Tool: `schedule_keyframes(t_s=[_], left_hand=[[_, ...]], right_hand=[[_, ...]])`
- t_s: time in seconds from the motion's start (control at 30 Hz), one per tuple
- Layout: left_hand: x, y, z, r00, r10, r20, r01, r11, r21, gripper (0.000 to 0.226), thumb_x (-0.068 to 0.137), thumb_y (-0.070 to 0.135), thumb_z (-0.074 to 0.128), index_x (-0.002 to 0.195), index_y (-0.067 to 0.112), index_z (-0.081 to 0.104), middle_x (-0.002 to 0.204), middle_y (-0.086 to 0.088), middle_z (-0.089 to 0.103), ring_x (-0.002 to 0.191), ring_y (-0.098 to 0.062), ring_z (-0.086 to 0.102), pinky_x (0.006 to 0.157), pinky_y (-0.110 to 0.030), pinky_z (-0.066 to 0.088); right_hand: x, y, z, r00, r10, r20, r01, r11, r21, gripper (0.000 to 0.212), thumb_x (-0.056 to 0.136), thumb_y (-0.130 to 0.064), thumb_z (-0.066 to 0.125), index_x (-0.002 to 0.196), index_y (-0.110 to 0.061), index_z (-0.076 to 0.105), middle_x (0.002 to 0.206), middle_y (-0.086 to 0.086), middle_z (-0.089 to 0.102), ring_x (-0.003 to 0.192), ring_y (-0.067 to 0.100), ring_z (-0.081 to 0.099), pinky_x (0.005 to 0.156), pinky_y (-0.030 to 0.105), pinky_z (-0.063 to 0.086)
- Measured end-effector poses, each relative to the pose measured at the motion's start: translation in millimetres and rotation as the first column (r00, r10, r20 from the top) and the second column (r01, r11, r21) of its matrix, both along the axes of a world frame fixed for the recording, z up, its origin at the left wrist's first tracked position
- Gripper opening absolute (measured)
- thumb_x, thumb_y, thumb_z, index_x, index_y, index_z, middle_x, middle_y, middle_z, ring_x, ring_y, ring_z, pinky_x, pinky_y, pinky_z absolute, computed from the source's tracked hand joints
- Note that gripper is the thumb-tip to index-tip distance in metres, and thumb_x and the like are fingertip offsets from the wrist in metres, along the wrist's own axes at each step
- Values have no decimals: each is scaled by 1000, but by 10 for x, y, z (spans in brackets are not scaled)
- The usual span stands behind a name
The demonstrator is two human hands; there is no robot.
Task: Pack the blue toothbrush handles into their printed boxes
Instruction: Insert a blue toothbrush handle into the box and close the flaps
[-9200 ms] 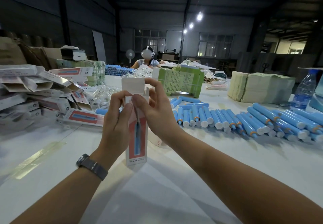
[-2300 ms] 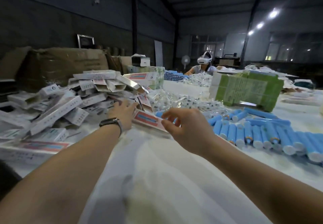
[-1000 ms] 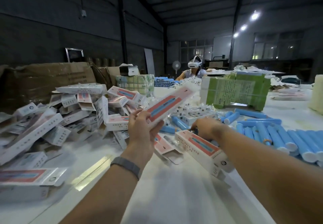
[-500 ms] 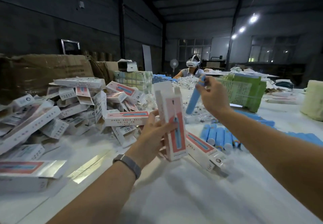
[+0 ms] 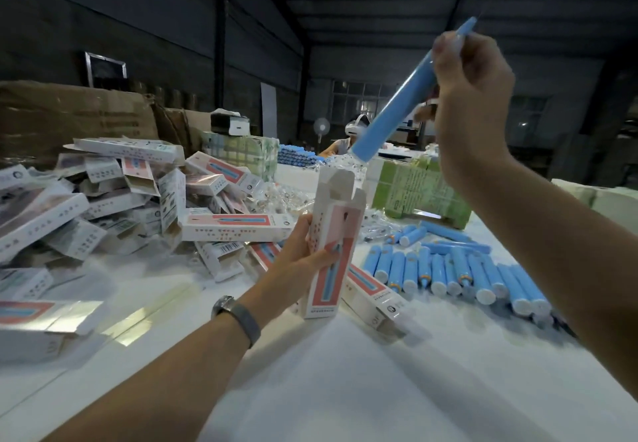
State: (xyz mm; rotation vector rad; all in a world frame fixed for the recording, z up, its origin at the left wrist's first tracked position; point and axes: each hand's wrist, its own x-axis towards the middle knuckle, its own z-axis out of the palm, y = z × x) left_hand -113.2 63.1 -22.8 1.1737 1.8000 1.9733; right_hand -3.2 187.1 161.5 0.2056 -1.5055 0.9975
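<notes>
Since half a second ago raised blue handle (image 5: 397, 110) higher above upright printed box (image 5: 333, 245), right hand (image 5: 473, 79) fingers gripping handle, left hand (image 5: 303, 255) fingers clasping box; insertion step, next lowering base into open top.

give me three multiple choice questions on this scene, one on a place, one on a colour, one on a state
1. Where is the handle in the right hand?
A. lying on the table
B. tilted in the air above the box
C. fully inside the box

2. What colour is the panel on the front of the box in the left hand?
A. red
B. green
C. yellow

3. What state is the top of that box in?
A. taped shut
C. crushed flat
B. open, flaps up

Answers: 1 B, its lower end hangs just over the box mouth. 2 A, a red panel frames a blue toothbrush picture. 3 B, the flaps stand up around an open mouth.
</notes>
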Motion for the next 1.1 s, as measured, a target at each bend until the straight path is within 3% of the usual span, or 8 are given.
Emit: schedule_keyframes(t_s=[0.07, 0.2, 0.37, 0.53, 0.7, 0.87, 1.03, 1.1], left_hand=[[16, -2, 1, 999, -28, -16, 28, 1000, 0, 32, 100, 12, 57, 118, 37, 46, 115, -7, 65, 102, -23, 71, 90, -55, 57], [28, 3, 4, 998, -52, -45, 53, 999, 11, 31, 102, 17, 53, 121, 40, 43, 118, -7, 60, 109, -26, 67, 93, -55, 56], [-52, -17, -28, 997, -64, -36, 65, 998, 25, 29, 104, 18, 49, 121, 39, 41, 118, -10, 59, 106, -25, 68, 88, -48, 59], [-48, 59, -26, 984, -105, -147, 103, 994, -22, 31, 104, 14, 50, 119, 39, 39, 118, -2, 55, 110, -22, 65, 84, -42, 60], [-81, 58, -30, 988, 7, -152, -10, 1000, -16, 34, 102, 11, 51, 113, 41, 40, 111, 14, 60, 102, -12, 67, 89, -47, 58], [-119, -2, -32, 993, -7, -122, 8, 1000, 13, 29, 98, 6, 53, 112, 29, 43, 118, -6, 63, 110, -25, 66, 95, -56, 54], [-149, -8, -14, 992, -1, -126, 2, 1000, 7, 31, 98, 5, 55, 110, 31, 42, 117, -5, 64, 106, -24, 68, 93, -57, 55], [-153, -20, -9, 992, -8, -126, 12, 999, 37, 29, 95, 10, 58, 110, 29, 42, 116, -10, 63, 106, -26, 67, 92, -55, 56]], right_hand=[[-57, -59, -84, 991, -78, 108, 64, 990, 124, 6, 98, -24, 56, 101, -18, 56, 87, -8, 60, 74, 1, 62, 66, 23, 55], [-240, -46, -338, 946, -148, 288, 89, 974, 208, 17, 97, -23, 60, 111, -22, 50, 95, -4, 61, 90, 26, 68, 73, 41, 60], [-337, 1, -420, 946, -157, 285, 109, 978, 178, 36, 94, -23, 64, 120, -24, 40, 94, 7, 64, 85, 24, 69, 76, 47, 59], [-368, 42, -394, 926, -172, 337, 104, 972, 209, 27, 92, -26, 67, 105, -26, 42, 87, 4, 64, 84, 25, 69, 74, 51, 59], [-455, -50, -707, 907, -204, 368, 65, 932, 356, 38, 90, -28, 70, 112, -31, 39, 79, -4, 61, 67, 18, 67, 57, 43, 59], [-534, -63, -711, 909, -230, 348, 99, 929, 356, 34, 91, -34, 69, 113, -32, 44, 79, -8, 63, 65, 6, 63, 52, 17, 51], [-544, -60, -650, 870, -403, 283, 238, 848, 473, 17, 96, -48, 48, 108, -36, 50, 93, -13, 63, 96, 14, 60, 74, 34, 46], [-522, -68, -710, 838, -474, 271, 253, 777, 577, 26, 98, -51, 40, 101, -32, 59, 103, -11, 62, 110, 16, 51, 78, 34, 37]])
